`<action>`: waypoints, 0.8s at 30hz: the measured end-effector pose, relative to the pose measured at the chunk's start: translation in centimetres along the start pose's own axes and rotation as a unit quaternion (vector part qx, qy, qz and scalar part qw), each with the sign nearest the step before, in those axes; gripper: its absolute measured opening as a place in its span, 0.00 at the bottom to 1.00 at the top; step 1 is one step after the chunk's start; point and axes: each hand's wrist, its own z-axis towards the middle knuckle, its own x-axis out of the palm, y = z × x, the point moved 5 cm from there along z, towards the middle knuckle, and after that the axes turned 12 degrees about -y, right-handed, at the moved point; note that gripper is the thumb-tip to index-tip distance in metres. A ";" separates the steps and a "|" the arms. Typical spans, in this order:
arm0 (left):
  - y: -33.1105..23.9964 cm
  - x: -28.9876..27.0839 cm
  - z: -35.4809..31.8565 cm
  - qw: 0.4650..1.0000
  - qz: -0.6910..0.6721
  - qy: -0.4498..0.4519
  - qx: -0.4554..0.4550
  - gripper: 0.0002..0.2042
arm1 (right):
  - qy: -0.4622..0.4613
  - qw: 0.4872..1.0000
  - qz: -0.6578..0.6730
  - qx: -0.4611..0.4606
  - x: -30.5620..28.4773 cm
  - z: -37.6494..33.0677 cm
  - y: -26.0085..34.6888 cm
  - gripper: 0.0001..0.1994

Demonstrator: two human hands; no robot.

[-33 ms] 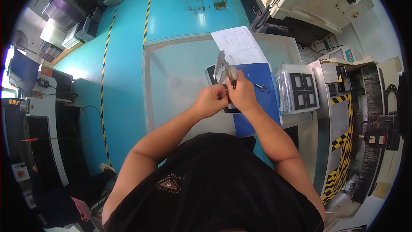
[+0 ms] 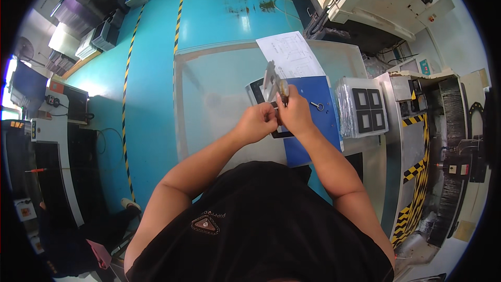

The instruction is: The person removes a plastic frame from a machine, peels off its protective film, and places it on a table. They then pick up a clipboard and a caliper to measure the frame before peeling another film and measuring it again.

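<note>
My right hand (image 2: 295, 110) is closed round a metal caliper (image 2: 269, 79), its jaws pointing away from me. Just left of it, my left hand (image 2: 257, 124) has its fingers pinched together at a black rectangular frame (image 2: 282, 134). Both hands meet over the frame and cover its middle; the caliper overlaps its far part. Whether the jaws touch the frame I cannot tell. Under my right hand lies a blue sheet or board (image 2: 308, 91), bearing a small ring-ended metal piece (image 2: 318, 106).
A paper drawing (image 2: 290, 55) lies at the far side of the table (image 2: 209, 125). To the right stands a plastic-wrapped stack (image 2: 361, 108) topped with several black frames. Beyond it is a machine (image 2: 407, 151) with striped edging. Another person's dark-clothed leg (image 2: 112, 227) shows at lower left.
The black frame has shifted and tilted slightly under the caliper, so more of its far left edge shows. My hands stay nearly where they were.
</note>
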 end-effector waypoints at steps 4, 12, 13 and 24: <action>-2.1 0.3 -0.5 0.999 -0.052 -0.002 0.000 0.04 | -0.019 0.998 0.037 0.046 -0.1 -0.1 -1.6 0.11; -5.9 1.6 -3.2 0.959 0.240 -0.021 0.146 0.17 | -0.089 0.984 0.089 0.122 -2.2 0.7 -0.4 0.12; -6.1 1.8 -3.0 0.960 0.246 -0.027 0.129 0.18 | -0.094 0.986 0.082 0.114 -2.4 0.8 -0.1 0.12; -6.1 2.9 -2.7 0.961 0.197 -0.064 0.182 0.06 | -0.125 0.989 0.044 0.066 -2.2 0.3 0.0 0.12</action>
